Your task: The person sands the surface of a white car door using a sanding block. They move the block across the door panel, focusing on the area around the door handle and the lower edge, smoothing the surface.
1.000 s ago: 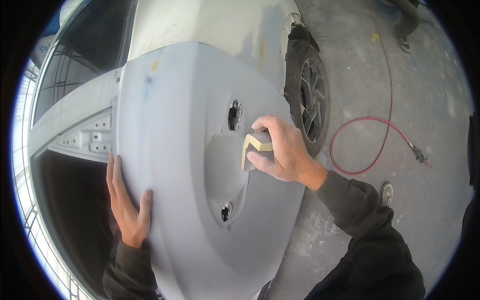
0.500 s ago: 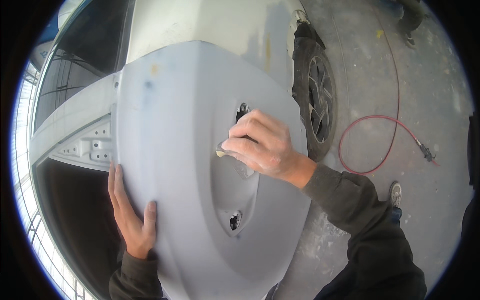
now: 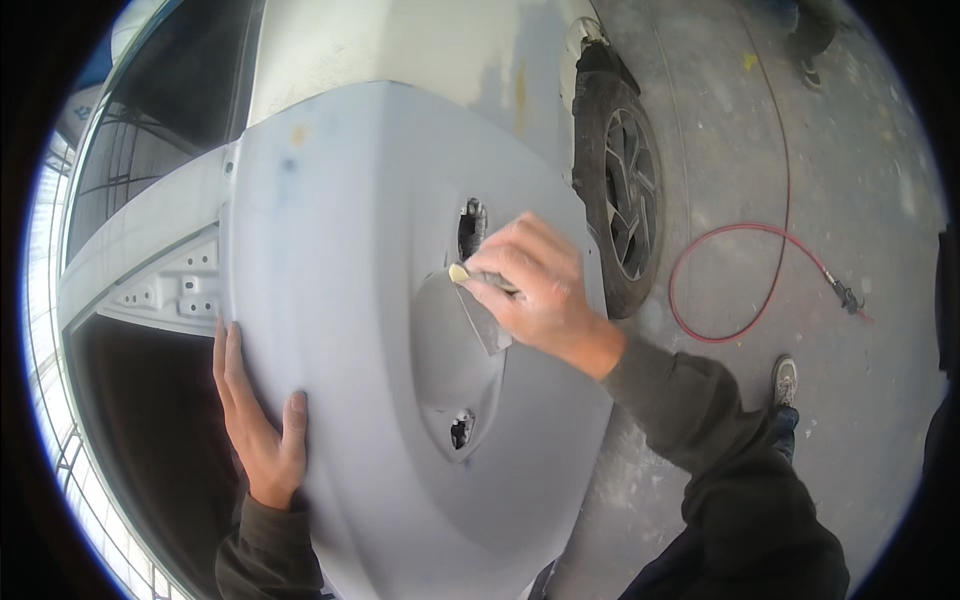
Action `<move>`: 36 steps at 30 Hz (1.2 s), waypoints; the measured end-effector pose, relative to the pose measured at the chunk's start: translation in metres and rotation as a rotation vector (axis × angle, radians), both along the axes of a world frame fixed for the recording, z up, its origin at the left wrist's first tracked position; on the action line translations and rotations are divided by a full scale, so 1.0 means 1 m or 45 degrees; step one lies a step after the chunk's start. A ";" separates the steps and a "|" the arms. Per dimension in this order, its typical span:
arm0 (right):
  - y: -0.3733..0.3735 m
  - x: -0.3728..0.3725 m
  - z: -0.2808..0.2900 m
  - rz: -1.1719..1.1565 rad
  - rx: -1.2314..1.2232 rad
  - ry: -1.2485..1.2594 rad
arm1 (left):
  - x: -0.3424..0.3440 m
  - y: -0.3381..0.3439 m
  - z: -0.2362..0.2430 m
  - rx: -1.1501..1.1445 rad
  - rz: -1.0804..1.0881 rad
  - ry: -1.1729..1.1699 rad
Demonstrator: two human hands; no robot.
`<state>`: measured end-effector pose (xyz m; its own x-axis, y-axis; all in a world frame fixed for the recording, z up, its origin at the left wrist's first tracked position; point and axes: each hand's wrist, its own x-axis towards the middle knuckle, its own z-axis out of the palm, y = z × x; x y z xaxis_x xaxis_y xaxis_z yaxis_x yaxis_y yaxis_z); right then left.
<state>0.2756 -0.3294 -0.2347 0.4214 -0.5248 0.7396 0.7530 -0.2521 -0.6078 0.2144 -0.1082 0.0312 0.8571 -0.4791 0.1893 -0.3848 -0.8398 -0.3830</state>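
From where I stand, the right hand [image 3: 540, 290] is nearest on the work: its grip is closed, thumb against bent fingers, around a pad [image 3: 458, 273]. Only the pad's pale yellow tip pokes out past the fingertips, over the top of the door's recess [image 3: 440, 350] and just beneath the door's upper hole [image 3: 472, 228]. A grey flap [image 3: 486, 325] shows under the thumb; I can't tell whether it belongs to the pad.

The pad looks light and soft to me, foam that should fold and spring back; it could slip a little in dusty fingers, and a thin edge might tear. I'd take it across the back, thumb on one long side and fingers on the other, leaving the working face free. The door [image 3: 320, 300], by contrast, looks stiff and firm, best steadied at its edge. The left hand [image 3: 265, 445] does just that: its grip is spread open, holding nothing, fingers along the door's window edge.

Compared with half a second ago, the right hand has gone a little up the door and toward its wheel side, so the upper hole, then partly covered, now shows clear. The left hand keeps its place on the door. Farther off, the wheel [image 3: 625, 200] beyond the door and the red hose [image 3: 745, 226] on the floor to the door's right look unchanged, apart from a slight shift of the whole view.
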 end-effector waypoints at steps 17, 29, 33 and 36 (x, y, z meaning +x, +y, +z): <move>-0.037 -0.115 -0.044 1.041 0.882 1.173 | 0.002 -0.003 -0.001 -0.043 -0.031 0.003; 0.002 -0.084 -0.007 0.253 -0.427 0.283 | 0.005 -0.009 0.000 -0.011 -0.047 -0.008; 0.026 -0.137 -0.007 0.560 -0.332 0.472 | -0.001 -0.003 -0.003 -0.035 -0.017 -0.002; 0.035 -0.154 -0.006 0.833 -0.185 0.504 | 0.001 -0.006 -0.003 -0.035 -0.021 -0.009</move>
<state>0.1213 -0.2945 -0.2411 0.8589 0.0126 0.5120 0.5100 0.0712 -0.8572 0.2154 -0.1142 0.0283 0.8476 -0.4879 0.2089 -0.3962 -0.8436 -0.3625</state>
